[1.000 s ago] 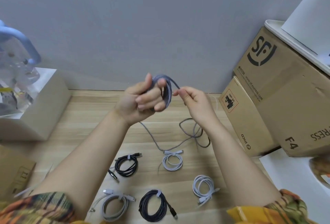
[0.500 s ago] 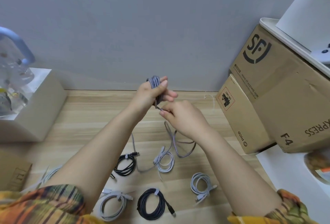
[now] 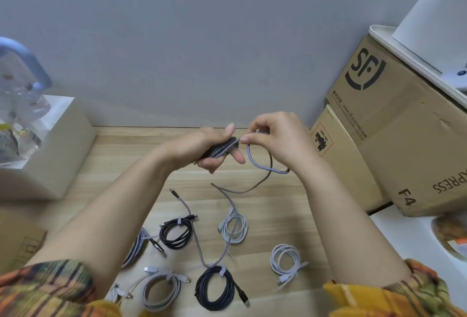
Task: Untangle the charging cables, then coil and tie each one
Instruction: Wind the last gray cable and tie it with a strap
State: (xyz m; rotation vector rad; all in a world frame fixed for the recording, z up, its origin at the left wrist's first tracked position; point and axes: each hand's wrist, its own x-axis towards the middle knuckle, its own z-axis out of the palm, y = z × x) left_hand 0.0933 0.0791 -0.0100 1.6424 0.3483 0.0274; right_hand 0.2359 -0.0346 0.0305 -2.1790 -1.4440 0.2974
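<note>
While the left hand [image 3: 214, 150] grips a bundle of braided cable [image 3: 222, 148] above the wooden table [image 3: 278, 215], the right hand [image 3: 275, 140] pinches its loose loop just beside. Head cam, on table: 2 black tied coils [image 3: 175, 232] [image 3: 214, 286], 3 white coils [image 3: 233, 228] [image 3: 285, 262] [image 3: 159, 291], 1 braided coil [image 3: 136, 248] part hidden by arm. 2 cardboard boxes [image 3: 404, 127] at right.

braided cable [image 3: 255, 162] — matt wood floor [image 3: 278, 215]
</note>
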